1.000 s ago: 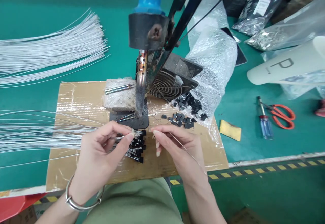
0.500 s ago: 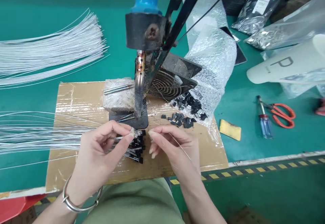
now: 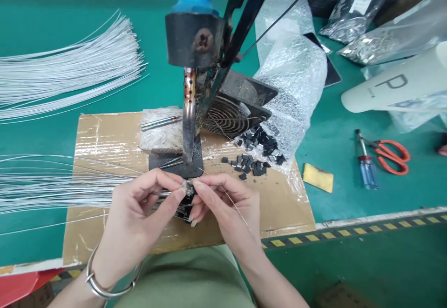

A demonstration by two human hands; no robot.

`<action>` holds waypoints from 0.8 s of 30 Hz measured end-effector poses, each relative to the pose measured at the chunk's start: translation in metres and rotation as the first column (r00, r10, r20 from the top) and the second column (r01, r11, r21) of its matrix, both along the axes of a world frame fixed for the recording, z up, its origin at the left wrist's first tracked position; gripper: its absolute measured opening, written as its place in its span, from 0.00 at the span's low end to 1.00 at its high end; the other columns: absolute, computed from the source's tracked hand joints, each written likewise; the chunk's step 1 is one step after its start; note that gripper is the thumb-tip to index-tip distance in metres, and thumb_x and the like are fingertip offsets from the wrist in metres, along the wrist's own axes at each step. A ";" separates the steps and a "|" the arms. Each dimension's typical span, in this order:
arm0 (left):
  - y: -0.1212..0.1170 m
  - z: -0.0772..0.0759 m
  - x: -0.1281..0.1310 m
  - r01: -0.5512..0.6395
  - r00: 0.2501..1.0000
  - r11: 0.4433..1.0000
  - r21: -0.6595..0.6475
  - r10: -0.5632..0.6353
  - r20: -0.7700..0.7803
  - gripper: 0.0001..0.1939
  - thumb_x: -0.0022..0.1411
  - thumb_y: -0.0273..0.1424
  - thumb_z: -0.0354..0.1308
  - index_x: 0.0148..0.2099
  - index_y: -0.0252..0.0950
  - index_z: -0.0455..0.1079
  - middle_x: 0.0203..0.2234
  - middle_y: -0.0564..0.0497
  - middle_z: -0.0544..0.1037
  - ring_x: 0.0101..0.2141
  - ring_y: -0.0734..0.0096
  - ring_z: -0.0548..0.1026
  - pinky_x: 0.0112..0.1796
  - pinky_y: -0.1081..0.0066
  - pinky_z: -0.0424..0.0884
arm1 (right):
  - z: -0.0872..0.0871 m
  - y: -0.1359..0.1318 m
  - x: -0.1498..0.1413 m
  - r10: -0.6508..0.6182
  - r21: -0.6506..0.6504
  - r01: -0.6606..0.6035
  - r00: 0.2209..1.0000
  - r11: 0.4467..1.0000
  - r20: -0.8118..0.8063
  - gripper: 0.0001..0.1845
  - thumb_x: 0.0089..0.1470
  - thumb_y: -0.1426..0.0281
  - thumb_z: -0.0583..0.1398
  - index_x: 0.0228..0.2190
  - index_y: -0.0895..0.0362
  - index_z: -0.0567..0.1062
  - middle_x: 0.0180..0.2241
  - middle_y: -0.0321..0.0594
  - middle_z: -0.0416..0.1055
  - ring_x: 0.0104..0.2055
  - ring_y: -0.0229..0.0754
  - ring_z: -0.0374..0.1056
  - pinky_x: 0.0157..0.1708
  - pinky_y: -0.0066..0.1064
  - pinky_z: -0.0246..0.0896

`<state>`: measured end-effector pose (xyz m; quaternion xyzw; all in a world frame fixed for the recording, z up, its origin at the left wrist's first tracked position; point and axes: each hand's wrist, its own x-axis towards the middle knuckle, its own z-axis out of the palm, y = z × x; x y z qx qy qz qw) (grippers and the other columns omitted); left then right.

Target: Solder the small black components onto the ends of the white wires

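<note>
Apparently for fine control, the left hand (image 3: 139, 212) pinches a small part (image 3: 189, 188) midway between far and near edges of the cardboard (image 3: 286, 196). The right hand (image 3: 226, 205) is pinched closed against it, its hold unclear, a thin wire (image 3: 235, 207) crossing it. The iron (image 3: 189, 117) hangs beyond, presumably clamped to free both.

Only thing I can read is a big "P" on the white cup (image 3: 398, 83) over on the right; smaller print beside it and the white label (image 3: 362, 2) on the far-right bag (image 3: 344, 26) are too tiny.
</note>
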<state>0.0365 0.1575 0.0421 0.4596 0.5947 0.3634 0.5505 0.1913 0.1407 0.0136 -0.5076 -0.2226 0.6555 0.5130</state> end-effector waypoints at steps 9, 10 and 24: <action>-0.001 0.002 0.005 -0.059 0.998 0.998 -0.019 0.059 -0.010 0.07 0.59 0.31 0.68 0.29 0.37 0.78 0.33 0.49 0.83 0.32 0.71 0.79 0.36 0.75 0.75 | -0.004 -0.002 -0.003 -0.005 0.046 0.003 0.999 0.999 0.050 0.10 0.54 0.62 0.73 0.32 0.55 0.83 0.21 0.34 0.79 0.18 0.38 0.75 0.19 0.25 0.76; -0.002 0.003 0.006 -0.075 0.997 0.997 -0.027 0.075 -0.006 0.06 0.59 0.31 0.68 0.29 0.37 0.78 0.33 0.50 0.83 0.32 0.71 0.79 0.36 0.75 0.75 | -0.005 -0.001 -0.003 -0.006 0.050 0.003 0.999 0.999 0.053 0.10 0.55 0.62 0.73 0.32 0.55 0.83 0.20 0.34 0.78 0.17 0.38 0.74 0.18 0.25 0.76; 0.000 -0.002 -0.004 0.047 0.996 0.998 -0.039 -0.049 -0.070 0.06 0.62 0.32 0.67 0.31 0.39 0.78 0.36 0.51 0.83 0.33 0.72 0.79 0.32 0.76 0.71 | -0.004 -0.001 -0.003 0.010 0.015 -0.010 1.000 1.000 0.016 0.10 0.54 0.63 0.73 0.31 0.56 0.83 0.20 0.34 0.79 0.17 0.37 0.75 0.18 0.23 0.76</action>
